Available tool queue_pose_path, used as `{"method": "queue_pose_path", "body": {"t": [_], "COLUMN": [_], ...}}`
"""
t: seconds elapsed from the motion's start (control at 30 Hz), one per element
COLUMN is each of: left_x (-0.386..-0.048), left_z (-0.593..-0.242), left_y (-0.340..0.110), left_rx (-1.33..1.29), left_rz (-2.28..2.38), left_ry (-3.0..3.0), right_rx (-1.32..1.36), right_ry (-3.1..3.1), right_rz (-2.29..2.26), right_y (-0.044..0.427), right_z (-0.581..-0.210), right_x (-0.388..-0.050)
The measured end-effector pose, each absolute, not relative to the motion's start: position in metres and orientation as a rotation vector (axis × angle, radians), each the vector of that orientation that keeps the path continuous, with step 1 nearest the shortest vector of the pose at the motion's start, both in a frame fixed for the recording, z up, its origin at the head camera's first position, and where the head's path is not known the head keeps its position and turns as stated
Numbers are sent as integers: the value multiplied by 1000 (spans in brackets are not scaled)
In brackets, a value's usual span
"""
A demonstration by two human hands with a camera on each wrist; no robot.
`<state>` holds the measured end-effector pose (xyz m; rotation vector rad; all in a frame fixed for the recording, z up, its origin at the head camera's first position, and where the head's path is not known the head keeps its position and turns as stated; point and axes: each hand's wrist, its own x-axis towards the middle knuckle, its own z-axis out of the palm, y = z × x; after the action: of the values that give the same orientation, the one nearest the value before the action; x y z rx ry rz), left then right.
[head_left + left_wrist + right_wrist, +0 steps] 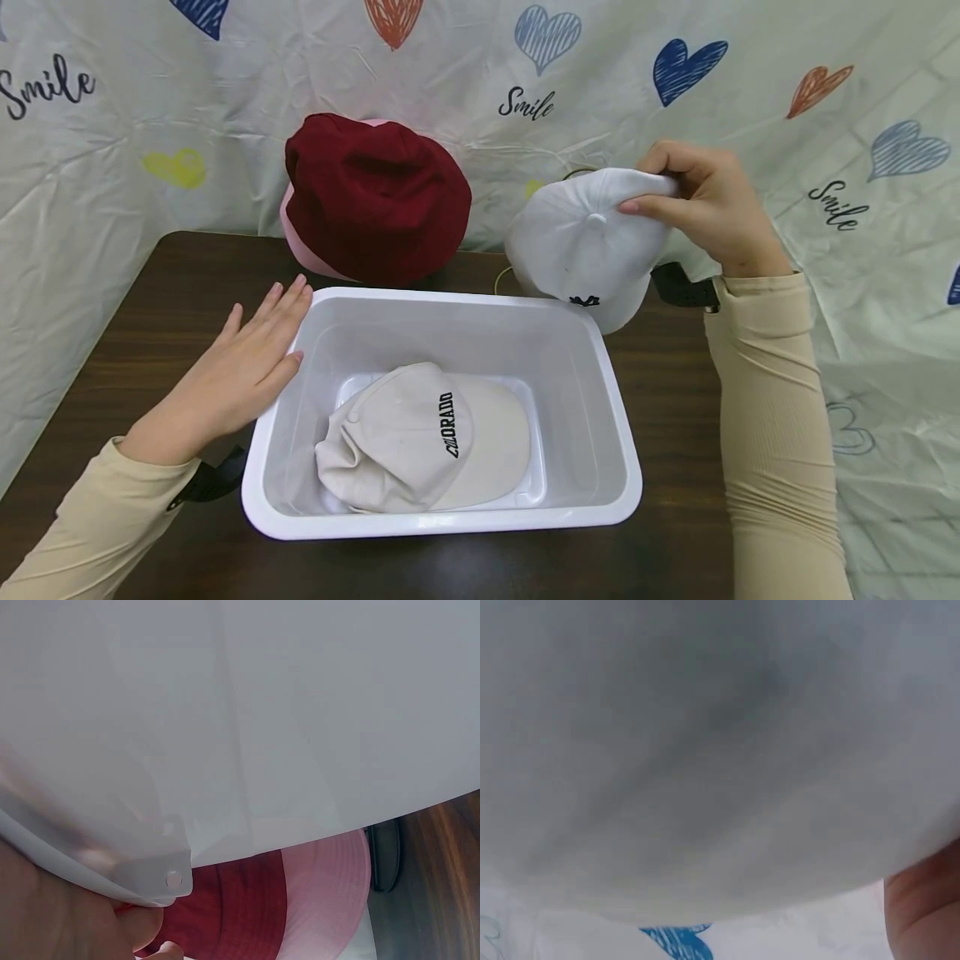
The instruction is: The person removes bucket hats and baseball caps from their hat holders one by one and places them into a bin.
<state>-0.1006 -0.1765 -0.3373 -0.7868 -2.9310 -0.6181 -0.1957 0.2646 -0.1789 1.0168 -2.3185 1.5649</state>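
My right hand (708, 204) pinches the back edge of a white cap (588, 233), which is tilted over the back right corner of a white plastic tub (626, 442). In the right wrist view the pale cap (705, 765) fills most of the picture, with part of the hand (928, 911) at the right edge. A cream cap (405, 442) lettered COLORADO lies inside the tub, its brim to the right. My left hand (232, 371) rests with straight fingers against the tub's left rim. The left wrist view shows the tub's outer wall (262, 727) close up.
Behind the tub, a dark red hat (378, 200) sits on a pink hat (300, 242) at the back of the brown table (187, 292). A pale sheet (247, 100) printed with hearts and Smile hangs behind. A thin yellowish loop shows beside the white cap.
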Motion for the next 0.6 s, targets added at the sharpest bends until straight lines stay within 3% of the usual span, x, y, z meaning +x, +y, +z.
{"method": "queue_pose_path", "body": {"t": [0.6], "left_x": [-103], "left_z": [-336], "left_y": [-172], "left_rx": [-792], "left_rz": [-625], "left_ry": [-2947], "right_rx": [1159], "right_ry": [-2050], "right_rz": [1830], "right_y": [264], "right_z": [-153], "right_x": [-174]}}
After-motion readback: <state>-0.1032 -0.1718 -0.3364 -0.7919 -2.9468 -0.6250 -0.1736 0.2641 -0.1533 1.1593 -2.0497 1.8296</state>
